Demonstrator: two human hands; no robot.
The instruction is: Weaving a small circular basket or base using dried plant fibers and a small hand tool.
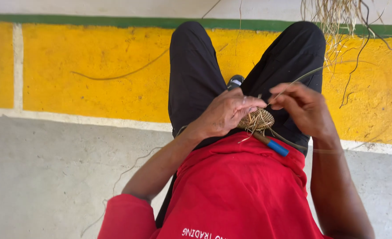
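1 small woven straw disc (258, 119), round and tan with loose fibre ends sticking out of its rim, sits over the person's lap, between the 2 hands. The left hand (226, 113) lies across its left half, fingers curled and pressed down on the weave, so the disc is clamped under the fingertips (254, 102). The right hand (305, 108) is just beside the disc on the other side; its thumb and forefinger are pinched together on 1 thin straw strand (308, 73), which runs from the pinch up and to the right across the black trouser leg.

1 slim tool with a blue handle (277, 147) pokes out from under the disc, pointing down and right, its blue end resting on the red shirt (235, 190). Whether either hand grips it cannot be told.

The person wears black trousers (191, 75), with 2 legs spread toward the top of the view, and 1 dark shoe (235, 81) shows between them. 1 bunch of dry straw (337, 20) hangs in at the top right, with a few dark stems trailing below it. 1 long loose fibre (116, 76) lies on the yellow painted band (85, 66) of the floor, which has 1 green stripe (94, 21) above it and grey concrete (50, 177) below.
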